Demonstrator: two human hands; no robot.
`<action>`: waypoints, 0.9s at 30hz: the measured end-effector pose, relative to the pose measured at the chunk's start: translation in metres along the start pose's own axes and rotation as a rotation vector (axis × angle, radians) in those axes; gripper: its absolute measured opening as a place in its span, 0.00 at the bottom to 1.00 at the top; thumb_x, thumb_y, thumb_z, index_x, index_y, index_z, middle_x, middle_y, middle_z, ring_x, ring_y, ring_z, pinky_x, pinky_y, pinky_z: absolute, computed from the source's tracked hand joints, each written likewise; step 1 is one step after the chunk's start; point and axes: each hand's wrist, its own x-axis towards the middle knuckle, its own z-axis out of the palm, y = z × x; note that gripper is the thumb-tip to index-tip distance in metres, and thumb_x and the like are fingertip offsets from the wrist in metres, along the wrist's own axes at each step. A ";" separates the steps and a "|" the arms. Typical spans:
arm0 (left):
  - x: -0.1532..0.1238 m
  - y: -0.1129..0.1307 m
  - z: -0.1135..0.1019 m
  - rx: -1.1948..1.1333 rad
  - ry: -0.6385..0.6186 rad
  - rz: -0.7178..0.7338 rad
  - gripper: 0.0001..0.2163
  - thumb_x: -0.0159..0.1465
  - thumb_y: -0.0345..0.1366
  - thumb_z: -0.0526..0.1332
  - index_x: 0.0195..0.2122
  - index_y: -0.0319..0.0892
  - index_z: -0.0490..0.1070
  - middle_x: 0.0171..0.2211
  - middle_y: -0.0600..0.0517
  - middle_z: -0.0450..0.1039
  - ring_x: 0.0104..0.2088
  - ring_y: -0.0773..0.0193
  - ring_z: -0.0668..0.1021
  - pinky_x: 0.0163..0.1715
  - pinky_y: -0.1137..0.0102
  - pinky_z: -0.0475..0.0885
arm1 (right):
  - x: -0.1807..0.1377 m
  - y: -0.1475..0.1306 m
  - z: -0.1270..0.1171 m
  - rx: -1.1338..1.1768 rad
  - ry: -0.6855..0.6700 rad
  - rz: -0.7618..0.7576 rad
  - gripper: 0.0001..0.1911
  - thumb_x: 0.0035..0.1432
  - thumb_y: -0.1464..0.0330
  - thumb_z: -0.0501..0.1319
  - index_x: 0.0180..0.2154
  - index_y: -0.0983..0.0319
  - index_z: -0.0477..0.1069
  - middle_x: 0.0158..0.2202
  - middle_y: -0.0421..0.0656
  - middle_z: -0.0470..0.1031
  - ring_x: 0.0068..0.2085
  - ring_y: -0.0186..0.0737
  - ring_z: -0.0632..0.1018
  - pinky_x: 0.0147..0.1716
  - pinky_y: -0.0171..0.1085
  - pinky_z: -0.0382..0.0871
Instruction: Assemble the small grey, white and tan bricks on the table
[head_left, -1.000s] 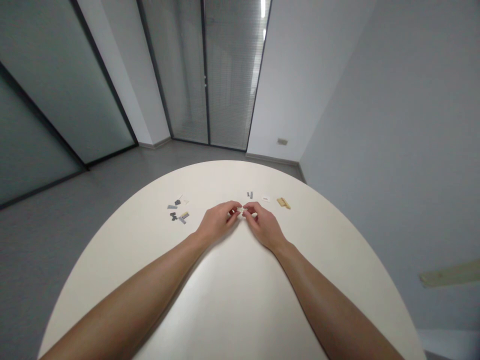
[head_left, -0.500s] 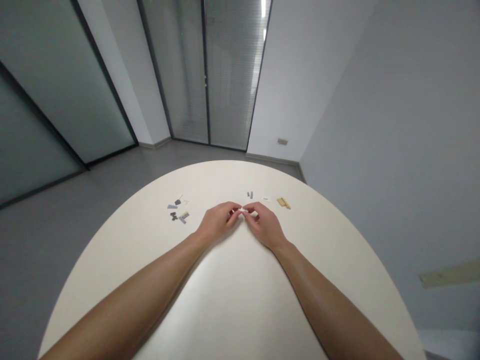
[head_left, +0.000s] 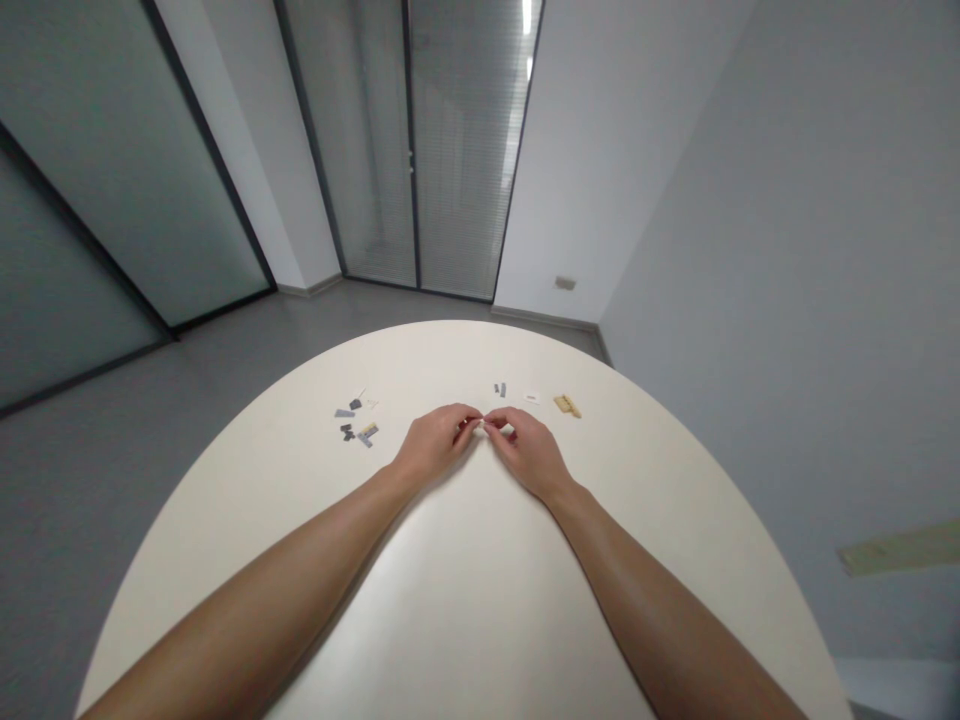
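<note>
My left hand (head_left: 436, 440) and my right hand (head_left: 531, 452) meet at the fingertips over the middle of the table. Both are closed in a pinch on a small white piece (head_left: 482, 423), mostly covered by the fingers; its exact kind is too small to make out. Just beyond the right fingers lie small grey pieces (head_left: 502, 390) and a flat white piece (head_left: 532, 398). Tan pieces (head_left: 568, 405), looking like toy building bricks, rest to the right of my right hand.
On the left of the round white table (head_left: 480, 600) lie several small parts: dark grey pieces (head_left: 347, 432), a grey flat strip (head_left: 345, 413), a grey-and-tan piece (head_left: 368, 434) and thin white bits (head_left: 373, 404). Walls and a glass door (head_left: 457, 150) stand beyond the table edge.
My fingertips have shifted very slightly, and less of the white piece shows between them. The parts on the table have not moved.
</note>
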 end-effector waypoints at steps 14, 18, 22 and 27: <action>0.001 0.001 0.001 0.000 0.014 0.007 0.12 0.70 0.37 0.53 0.47 0.47 0.74 0.44 0.51 0.80 0.42 0.60 0.79 0.42 0.66 0.72 | 0.000 0.001 0.000 0.002 0.014 -0.014 0.07 0.65 0.68 0.58 0.43 0.57 0.74 0.42 0.42 0.79 0.41 0.40 0.78 0.42 0.38 0.69; 0.001 0.001 0.000 0.009 0.017 0.005 0.11 0.70 0.37 0.53 0.47 0.47 0.74 0.44 0.52 0.80 0.42 0.60 0.79 0.42 0.67 0.72 | 0.001 0.000 0.000 0.017 0.013 -0.004 0.08 0.66 0.67 0.57 0.45 0.57 0.73 0.43 0.42 0.79 0.42 0.40 0.78 0.42 0.38 0.70; 0.000 0.002 -0.001 0.012 0.008 -0.009 0.11 0.69 0.37 0.54 0.47 0.47 0.74 0.43 0.52 0.80 0.41 0.61 0.79 0.41 0.68 0.71 | 0.000 0.000 0.000 0.018 0.026 0.013 0.08 0.66 0.65 0.58 0.45 0.57 0.73 0.43 0.42 0.79 0.41 0.40 0.78 0.41 0.38 0.70; 0.000 0.004 -0.003 0.002 -0.005 -0.030 0.11 0.69 0.38 0.54 0.46 0.47 0.74 0.41 0.52 0.80 0.38 0.61 0.79 0.38 0.68 0.71 | 0.001 -0.002 -0.001 0.007 0.016 0.011 0.08 0.66 0.65 0.57 0.43 0.57 0.74 0.41 0.42 0.79 0.41 0.40 0.78 0.42 0.38 0.69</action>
